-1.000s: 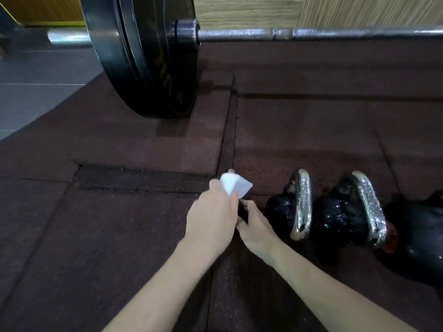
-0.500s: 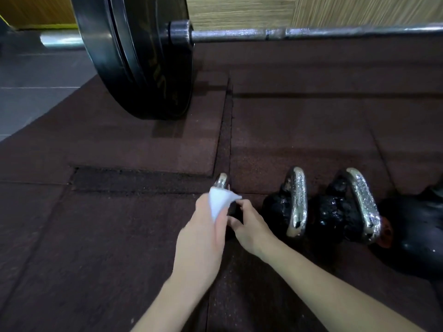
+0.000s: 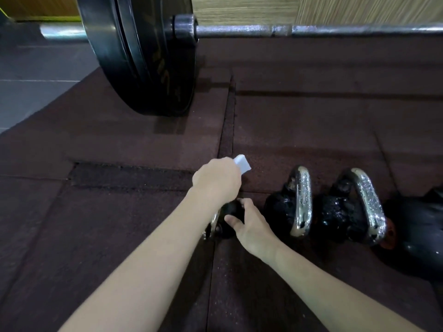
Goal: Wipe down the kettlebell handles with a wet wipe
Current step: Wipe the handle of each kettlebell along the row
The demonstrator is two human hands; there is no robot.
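At lower right, the kettlebell handles (image 3: 304,200) are bright chromed metal, glossy and pitted, above lumpy, shiny black bodies (image 3: 282,212). The wet wipe (image 3: 242,164) is thin white cloth (or paper). The floor mats (image 3: 96,236) are matt, grainy rubber. At the top, the weight plate (image 3: 143,56) is dull black and the barbell shaft (image 3: 311,29) worn steel.

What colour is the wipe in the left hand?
White; the wet wipe pokes out of the left hand, seen in the head view.
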